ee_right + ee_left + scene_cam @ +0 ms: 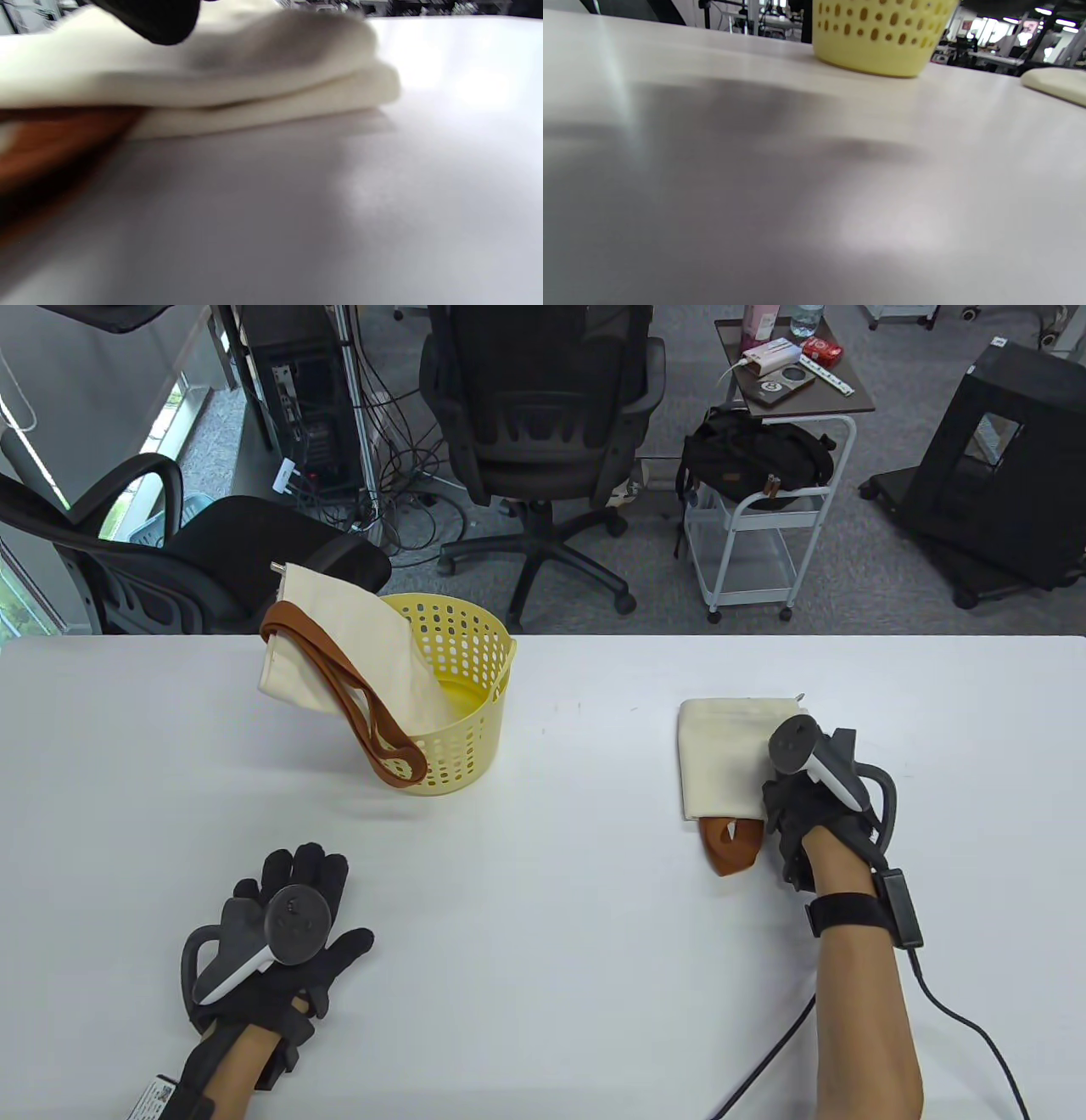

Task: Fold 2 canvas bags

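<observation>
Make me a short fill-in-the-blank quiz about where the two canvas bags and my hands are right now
The unfolded canvas bag with brown straps sticks out of the yellow ____.
The folded canvas bag lies on the white table under the fingers of the ____ hand.
The left hand lies flat on the table, holding ____.
From the near end of the folded bag pokes a ____ strap.

Missing words: basket; right; nothing; brown

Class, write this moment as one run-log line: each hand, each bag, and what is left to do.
left hand: flat on table, holds nothing | right hand: rests on folded bag | second bag: unfolded, in yellow basket | left: fold second bag
</observation>
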`<state>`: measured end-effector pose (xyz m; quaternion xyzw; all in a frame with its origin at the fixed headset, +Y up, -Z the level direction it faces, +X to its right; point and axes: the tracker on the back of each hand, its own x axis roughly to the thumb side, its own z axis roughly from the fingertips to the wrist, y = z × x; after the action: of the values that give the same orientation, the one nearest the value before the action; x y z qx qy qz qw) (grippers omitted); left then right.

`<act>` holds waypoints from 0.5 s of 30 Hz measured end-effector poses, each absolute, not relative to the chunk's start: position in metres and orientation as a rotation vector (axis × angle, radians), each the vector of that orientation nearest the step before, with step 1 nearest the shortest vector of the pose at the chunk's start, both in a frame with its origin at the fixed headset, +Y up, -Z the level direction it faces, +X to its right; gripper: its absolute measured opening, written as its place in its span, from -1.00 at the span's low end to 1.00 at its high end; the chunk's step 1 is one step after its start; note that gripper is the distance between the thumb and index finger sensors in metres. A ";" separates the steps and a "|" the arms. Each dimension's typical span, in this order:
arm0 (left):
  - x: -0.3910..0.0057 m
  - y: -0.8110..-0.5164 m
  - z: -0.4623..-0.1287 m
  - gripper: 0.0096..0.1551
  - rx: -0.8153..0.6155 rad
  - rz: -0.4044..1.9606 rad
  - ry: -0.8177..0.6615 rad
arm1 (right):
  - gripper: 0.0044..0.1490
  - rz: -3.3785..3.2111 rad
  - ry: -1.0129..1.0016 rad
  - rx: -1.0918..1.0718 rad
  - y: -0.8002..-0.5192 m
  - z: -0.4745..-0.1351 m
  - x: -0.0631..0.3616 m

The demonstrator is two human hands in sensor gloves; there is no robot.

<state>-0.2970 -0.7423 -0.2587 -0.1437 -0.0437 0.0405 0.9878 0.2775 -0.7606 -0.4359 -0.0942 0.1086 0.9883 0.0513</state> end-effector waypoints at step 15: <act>-0.287 -0.741 -0.255 0.08 -0.264 0.037 -0.063 | -0.05 3.075 0.119 0.095 -0.717 -0.279 0.189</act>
<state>-0.2867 -0.7405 -0.2549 -0.1314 -0.0312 0.0186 0.9907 0.1887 -0.7174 -0.2785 0.0308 0.0386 0.9983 0.0312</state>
